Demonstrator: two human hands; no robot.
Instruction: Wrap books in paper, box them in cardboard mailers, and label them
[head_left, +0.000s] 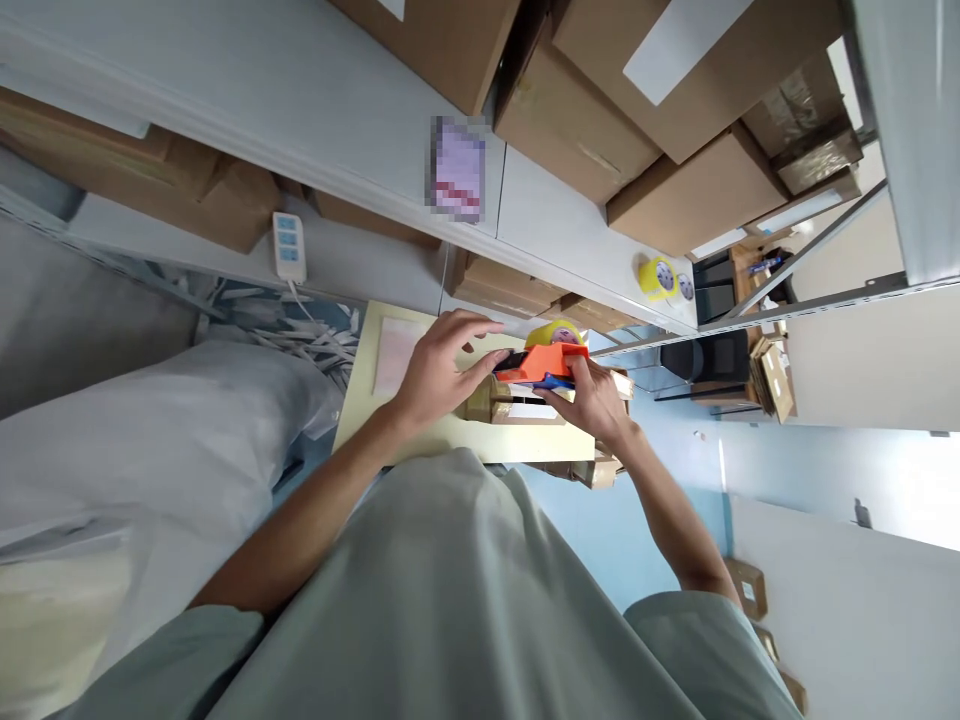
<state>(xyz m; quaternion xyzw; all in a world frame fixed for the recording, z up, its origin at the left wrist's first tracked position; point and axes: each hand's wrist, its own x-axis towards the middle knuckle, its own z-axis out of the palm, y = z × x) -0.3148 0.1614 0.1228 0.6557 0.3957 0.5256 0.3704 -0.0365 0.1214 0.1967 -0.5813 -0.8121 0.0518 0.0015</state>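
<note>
An orange tape dispenser (551, 360) with a blue part underneath is gripped in my right hand (596, 400), above a pale yellow table. A yellow tape roll (551, 332) shows just behind its orange body. My left hand (444, 365) is at the dispenser's black front end, fingers spread and holding nothing that I can see. The left thumb tip reaches that black end; whether it touches cannot be made out. Below the dispenser lies a small cardboard box (517, 408) with a white label, partly hidden by the hands.
The pale yellow table (465, 437) carries a whitish sheet (396, 355) at left. Beyond it, a grey shelf (300, 90) holds cardboard boxes (577, 130) and yellow tape rolls (657, 277). A white power strip (289, 247) is at left, near a large whitish sack (165, 430).
</note>
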